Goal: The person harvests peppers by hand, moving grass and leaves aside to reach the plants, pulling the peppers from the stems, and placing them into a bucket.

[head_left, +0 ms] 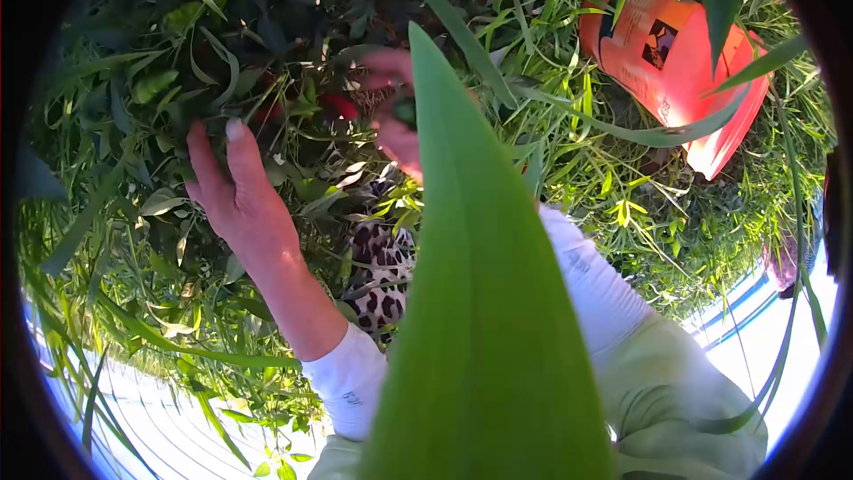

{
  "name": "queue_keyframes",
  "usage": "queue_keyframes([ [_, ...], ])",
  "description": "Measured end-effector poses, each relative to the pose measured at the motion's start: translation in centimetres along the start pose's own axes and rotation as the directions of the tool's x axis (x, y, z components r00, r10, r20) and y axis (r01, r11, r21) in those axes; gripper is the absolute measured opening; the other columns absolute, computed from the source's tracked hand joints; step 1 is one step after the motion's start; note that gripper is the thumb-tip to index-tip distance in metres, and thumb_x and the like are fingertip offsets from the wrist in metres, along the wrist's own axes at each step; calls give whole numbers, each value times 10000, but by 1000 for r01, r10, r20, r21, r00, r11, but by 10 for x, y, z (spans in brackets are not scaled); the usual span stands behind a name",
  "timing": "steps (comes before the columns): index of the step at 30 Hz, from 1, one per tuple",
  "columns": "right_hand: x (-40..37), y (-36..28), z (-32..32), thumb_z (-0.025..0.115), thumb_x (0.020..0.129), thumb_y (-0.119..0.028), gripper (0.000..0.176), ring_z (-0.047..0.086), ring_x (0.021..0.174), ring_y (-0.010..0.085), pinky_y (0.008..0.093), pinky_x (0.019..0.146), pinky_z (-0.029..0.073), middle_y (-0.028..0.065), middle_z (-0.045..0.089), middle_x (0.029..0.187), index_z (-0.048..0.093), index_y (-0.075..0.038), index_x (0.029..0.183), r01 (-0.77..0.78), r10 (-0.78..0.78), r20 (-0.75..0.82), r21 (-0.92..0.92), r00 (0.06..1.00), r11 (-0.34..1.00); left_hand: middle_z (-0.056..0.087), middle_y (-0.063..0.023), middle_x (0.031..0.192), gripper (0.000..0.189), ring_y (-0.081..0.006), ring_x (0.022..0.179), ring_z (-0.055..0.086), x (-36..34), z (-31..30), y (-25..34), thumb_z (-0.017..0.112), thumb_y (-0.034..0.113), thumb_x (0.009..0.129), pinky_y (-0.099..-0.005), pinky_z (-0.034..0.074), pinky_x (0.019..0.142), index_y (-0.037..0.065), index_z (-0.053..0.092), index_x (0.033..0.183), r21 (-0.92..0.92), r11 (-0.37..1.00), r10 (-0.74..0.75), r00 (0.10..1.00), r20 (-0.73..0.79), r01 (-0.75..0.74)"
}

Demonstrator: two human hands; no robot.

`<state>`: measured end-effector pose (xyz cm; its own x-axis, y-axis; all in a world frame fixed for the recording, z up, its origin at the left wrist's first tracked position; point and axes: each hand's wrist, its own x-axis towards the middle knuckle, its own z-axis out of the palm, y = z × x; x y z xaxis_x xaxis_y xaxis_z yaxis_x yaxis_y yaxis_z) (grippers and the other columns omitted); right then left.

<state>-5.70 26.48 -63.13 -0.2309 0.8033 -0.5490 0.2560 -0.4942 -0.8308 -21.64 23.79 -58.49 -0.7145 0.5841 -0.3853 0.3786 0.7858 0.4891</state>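
Note:
My left hand (244,204) reaches into the leafy plants (311,191), its thumb and fingers apart and the fingertips among the leaves. To the right of it, my right hand (397,129) is blurred and partly hidden behind a large green leaf blade (484,284) close to the camera. Its fingers curl around a dark green rounded thing (405,113), whose kind I cannot make out. Between the two hands, a bright red fruit (338,107) shows through the foliage, its outline smeared and half covered.
An orange-red bucket (644,58) lies tipped on its side in the grass at the upper right. Leopard-print fabric (380,271) shows below the hands. White sheeting (178,418) edges the plants at the lower left. Long grass blades cross the view.

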Motion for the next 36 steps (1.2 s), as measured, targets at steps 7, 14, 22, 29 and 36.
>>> queue_keyframes([
  [7,-9,102,-133,617,743,-46,200,553,632,106,248,583,474,21,579,736,572,-29,937,-187,139,-159,-349,977,918,238,-267,1375,782,-394,1295,228,6,-4,-2,535,608,753,-447,270,1010,132,360,1347,130,990,-66,998,19,63],
  [14,54,10,-88,584,828,-112,154,542,637,122,233,610,464,-2,572,747,566,-8,941,17,88,319,-312,944,950,238,-252,1371,783,-382,1260,312,8,-2,-6,563,563,749,-432,310,991,132,336,1361,113,990,-91,995,45,85],
  [22,41,15,-64,598,745,-147,276,541,990,308,379,830,493,103,561,1064,602,-126,1020,652,472,743,-657,475,378,236,-257,1363,791,-381,1245,330,9,-4,-8,578,551,744,-425,310,991,115,334,1357,79,993,-96,994,59,92],
  [29,-61,18,-31,626,728,-189,203,587,763,302,392,679,470,149,584,765,544,-32,828,175,129,743,-316,657,932,268,-276,1323,867,-385,1224,347,10,-5,-14,721,397,663,-422,311,988,105,304,1364,102,994,34,994,103,-45],
  [36,-86,-57,20,634,704,-143,244,567,622,355,395,564,452,161,549,659,494,-9,853,-195,192,344,-25,919,980,188,-332,1363,1058,-412,1255,293,-7,-7,19,797,271,560,-428,299,1002,121,176,1404,239,971,-59,953,298,-15],
])
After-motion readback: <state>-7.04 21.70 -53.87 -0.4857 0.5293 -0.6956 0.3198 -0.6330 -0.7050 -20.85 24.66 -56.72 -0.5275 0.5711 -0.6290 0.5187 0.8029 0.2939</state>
